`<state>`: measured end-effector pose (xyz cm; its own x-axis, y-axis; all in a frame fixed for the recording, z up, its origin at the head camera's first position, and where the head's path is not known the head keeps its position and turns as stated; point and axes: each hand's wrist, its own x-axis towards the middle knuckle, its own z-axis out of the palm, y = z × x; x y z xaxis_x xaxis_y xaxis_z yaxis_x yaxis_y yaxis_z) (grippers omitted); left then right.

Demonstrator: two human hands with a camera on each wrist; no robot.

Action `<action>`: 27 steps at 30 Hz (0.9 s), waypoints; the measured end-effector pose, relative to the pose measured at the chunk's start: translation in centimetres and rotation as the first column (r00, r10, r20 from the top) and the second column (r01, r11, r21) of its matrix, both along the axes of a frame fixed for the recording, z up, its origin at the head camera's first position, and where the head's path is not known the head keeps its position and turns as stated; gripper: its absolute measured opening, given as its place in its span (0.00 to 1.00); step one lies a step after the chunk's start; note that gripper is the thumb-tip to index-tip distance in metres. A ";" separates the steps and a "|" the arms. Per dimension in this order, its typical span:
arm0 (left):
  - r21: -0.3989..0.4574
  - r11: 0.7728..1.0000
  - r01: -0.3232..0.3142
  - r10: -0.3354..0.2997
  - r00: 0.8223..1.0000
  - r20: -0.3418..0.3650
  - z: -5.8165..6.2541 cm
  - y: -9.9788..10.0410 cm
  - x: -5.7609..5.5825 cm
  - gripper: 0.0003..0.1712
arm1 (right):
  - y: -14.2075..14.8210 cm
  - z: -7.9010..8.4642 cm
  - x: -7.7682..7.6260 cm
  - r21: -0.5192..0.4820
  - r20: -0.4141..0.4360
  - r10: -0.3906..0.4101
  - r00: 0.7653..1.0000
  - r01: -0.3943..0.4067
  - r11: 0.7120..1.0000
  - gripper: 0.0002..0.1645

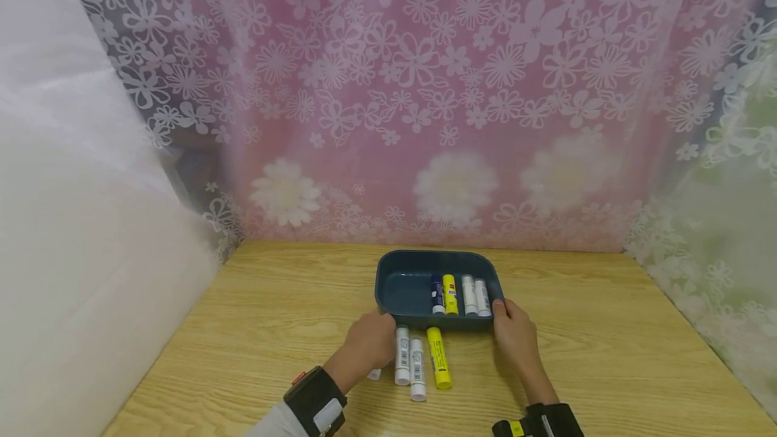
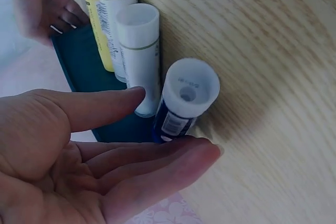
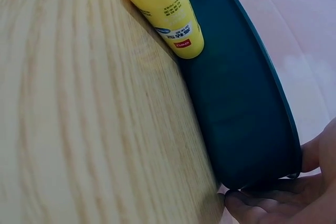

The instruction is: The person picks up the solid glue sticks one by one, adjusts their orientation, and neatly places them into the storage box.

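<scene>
Right wrist: cylindrical tube [image 3: 176, 22], smooth rounded tray [image 3: 241, 93]

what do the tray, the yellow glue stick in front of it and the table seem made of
Tray: probably molded plastic, satin-looking, with a thin rim and rounded corners. Yellow glue stick: likely plastic, smooth, slightly shiny, with a hollow base. Table: wood-look, with streaky grain; solid wood or laminate, I can't tell.

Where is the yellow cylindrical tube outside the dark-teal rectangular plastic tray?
In the head view, the yellow tube is on the wood-grain table, just on the near side of the tray, right of a white cylindrical tube.
</scene>
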<state>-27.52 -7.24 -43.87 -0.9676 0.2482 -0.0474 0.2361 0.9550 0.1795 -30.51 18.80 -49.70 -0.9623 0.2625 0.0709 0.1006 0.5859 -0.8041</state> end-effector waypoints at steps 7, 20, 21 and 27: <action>-0.001 1.000 -0.008 0.008 1.000 -0.005 -0.8 -0.2 -0.4 0.04 | 0.0 0.1 0.1 0.004 -0.001 -0.001 1.000 0.001 1.000 0.27; -0.018 0.999 0.032 -0.034 0.993 -0.115 -1.9 -0.9 -0.5 0.04 | -0.2 0.3 0.3 0.004 -0.001 0.009 1.000 -0.009 1.000 0.27; -0.015 0.999 0.039 -0.041 0.991 -0.126 -2.0 -1.0 -0.5 0.04 | -0.2 0.4 0.3 0.002 -0.003 0.010 1.000 -0.010 1.000 0.27; 0.010 0.997 0.079 -0.076 0.979 -0.189 -2.5 -1.5 -0.7 0.07 | -0.2 0.4 0.3 0.000 -0.003 0.007 1.000 -0.007 1.000 0.27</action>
<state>-28.22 -8.78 -46.38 -0.9366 0.3219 0.1385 0.3404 0.9296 0.1412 -30.20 18.59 -49.30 -0.9639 0.2559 0.0740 0.0938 0.5861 -0.8048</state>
